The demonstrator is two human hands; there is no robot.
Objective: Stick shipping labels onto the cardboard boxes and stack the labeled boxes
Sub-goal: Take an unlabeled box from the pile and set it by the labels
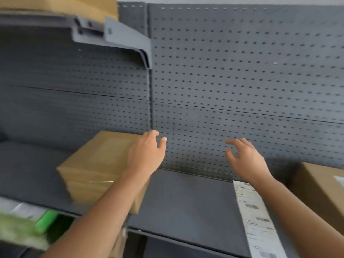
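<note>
Nearest on my feed: blurred green-and-white item (37, 224) lower L, can't ID. White paper strip of printed shipping labels (256, 216) lies flat on the dark grey metal shelf (186, 202), R side, just beside the R forearm. Several labels unused, so work is left.

Left hand (147, 151): fingers loose, empty, at R edge of brown taped cardboard box (93, 168); contact unclear. Right hand (245, 159): fingers spread, empty, mid-air above shelf.

That box top shows a pale rectangle, poss. label or tape, too blurred to call. Second brown cardboard box (320, 192) at far R edge carries a white label patch (339, 179), prob. done.

Boxes well apart, not stacked. Behind: grey perforated back panel (242, 71).

My read: labelling partway, stacking not started.
</note>
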